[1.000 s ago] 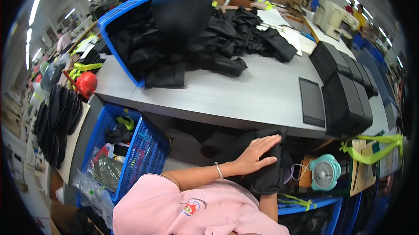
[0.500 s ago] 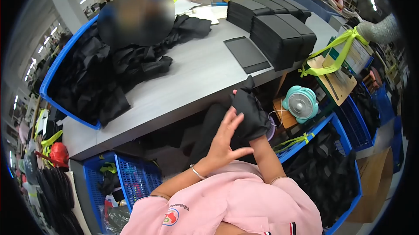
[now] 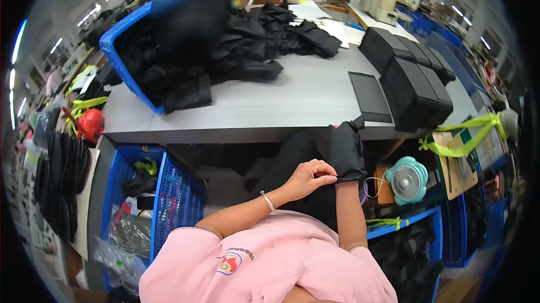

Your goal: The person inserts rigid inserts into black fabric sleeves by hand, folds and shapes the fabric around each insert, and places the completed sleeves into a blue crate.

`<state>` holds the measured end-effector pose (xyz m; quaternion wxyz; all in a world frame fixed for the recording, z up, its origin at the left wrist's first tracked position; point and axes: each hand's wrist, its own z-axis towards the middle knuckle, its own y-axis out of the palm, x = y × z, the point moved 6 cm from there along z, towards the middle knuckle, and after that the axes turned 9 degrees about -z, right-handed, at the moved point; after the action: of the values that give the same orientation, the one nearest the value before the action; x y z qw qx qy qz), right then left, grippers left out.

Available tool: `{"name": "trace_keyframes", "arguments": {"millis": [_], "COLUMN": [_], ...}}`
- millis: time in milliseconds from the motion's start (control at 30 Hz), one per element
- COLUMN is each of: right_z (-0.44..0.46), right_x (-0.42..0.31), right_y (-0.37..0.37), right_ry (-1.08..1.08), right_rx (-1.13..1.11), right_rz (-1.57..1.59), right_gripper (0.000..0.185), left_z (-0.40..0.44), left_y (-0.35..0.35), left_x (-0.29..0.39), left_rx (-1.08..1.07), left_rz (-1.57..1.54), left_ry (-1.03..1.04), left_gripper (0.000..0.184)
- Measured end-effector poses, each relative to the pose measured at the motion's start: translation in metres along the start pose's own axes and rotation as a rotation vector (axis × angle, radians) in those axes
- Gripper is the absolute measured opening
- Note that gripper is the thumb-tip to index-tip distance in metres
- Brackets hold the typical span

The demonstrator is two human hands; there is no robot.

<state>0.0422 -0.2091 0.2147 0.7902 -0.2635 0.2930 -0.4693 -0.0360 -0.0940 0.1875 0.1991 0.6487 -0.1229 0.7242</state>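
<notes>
A black fabric sleeve-like piece point(image 3: 346, 154) is pulled over my right hand point(image 3: 337, 126) down to the wrist. Only a fingertip shows at its top end, so the other fingers are hidden. My left hand point(image 3: 316, 178) pinches the lower edge of this piece between thumb and fingers, close to my right wrist. Both hands are over my lap, in front of the table edge.
On the grey table point(image 3: 304, 89) stand stacks of black panels point(image 3: 413, 86), one flat panel point(image 3: 369, 96) and a blue crate point(image 3: 126, 30) spilling black fabric point(image 3: 242, 44). A teal fan point(image 3: 408, 180) is at right; blue baskets point(image 3: 160, 207) stand below left and right.
My left hand has closed from spread fingers to a pinch on the fabric edge. The sleeve piece on my right hand is more upright. The camera view has turned, shifting the table rightward.
</notes>
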Motion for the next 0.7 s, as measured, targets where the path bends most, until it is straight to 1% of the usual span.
{"name": "trace_keyframes", "arguments": {"millis": [67, 100, 133, 167, 233, 267, 300, 333, 367, 433, 467, 500, 567, 600, 667, 700], "right_z": [-0.003, -0.001, 0.003, 0.006, 0.013, 0.011, 0.002, -0.027, -0.069, -0.086, -0.082, -0.087, -0.100, -0.105, -0.092, -0.085], "right_x": [-0.001, 0.002, 0.001, 0.004, -0.002, -0.007, -0.008, -0.001, -0.005, -0.031, -0.038, -0.033, -0.023, -0.023, -0.039, -0.053], "right_y": [0.006, 0.011, 0.020, 0.026, 0.028, 0.020, 0.028, 0.049, 0.079, 0.069, 0.053, 0.048, 0.044, 0.040, 0.017, 0.003], "right_ry": [-0.023, -0.032, -0.137, -0.116, -0.070, 0.016, -0.037, 0.297, 0.682, 1.164, 1.150, 1.199, 1.103, 1.047, 0.900, 0.668], "right_rx": [0.015, 0.027, -0.013, -0.040, -0.097, -0.062, -0.259, -0.169, -0.039, -0.141, -0.193, -0.247, -0.315, -0.329, -0.286, -0.337], "right_rz": [0.014, 0.016, -0.232, -0.244, -0.266, 0.446, 0.269, 0.921, 1.540, 1.628, 1.609, 1.532, 1.511, 1.507, 1.526, 1.505], "right_gripper": [0.015, 0.016, 0.015, 0.015, 0.013, 0.013, 0.007, 0.013, 0.022, 0.031, 0.029, 0.029, 0.027, 0.026, 0.027, 0.035], "left_z": [0.006, 0.009, 0.011, 0.013, 0.016, 0.018, 0.026, 0.029, 0.030, 0.038, 0.043, 0.046, 0.052, 0.055, 0.064, 0.070], "left_y": [-0.001, -0.007, -0.010, -0.014, -0.021, -0.023, -0.029, -0.037, -0.040, -0.046, -0.046, -0.045, -0.042, -0.042, -0.047, -0.058], "left_x": [-0.014, -0.016, -0.020, -0.022, -0.012, -0.010, -0.018, -0.008, 0.012, 0.010, 0.004, -0.003, -0.016, -0.022, -0.031, -0.041], "left_rx": [-0.106, -0.058, -0.011, 0.035, 0.147, 0.207, 0.312, 0.407, 0.492, 0.575, 0.579, 0.571, 0.557, 0.573, 0.611, 0.656], "left_rz": [-0.352, -0.384, -0.418, -0.453, -0.368, -0.335, -0.200, 0.011, 0.125, 0.175, 0.162, 0.145, 0.091, 0.066, 0.038, 0.036], "left_ry": [-0.105, -0.107, -0.111, -0.117, -0.098, -0.096, 0.103, 0.153, 0.208, 0.232, 0.196, 0.156, 0.081, 0.098, 0.136, 0.160], "left_gripper": [0.020, 0.017, 0.014, 0.011, 0.011, 0.013, 0.015, 0.016, 0.016, 0.018, 0.019, 0.020, 0.021, 0.021, 0.021, 0.020]}}
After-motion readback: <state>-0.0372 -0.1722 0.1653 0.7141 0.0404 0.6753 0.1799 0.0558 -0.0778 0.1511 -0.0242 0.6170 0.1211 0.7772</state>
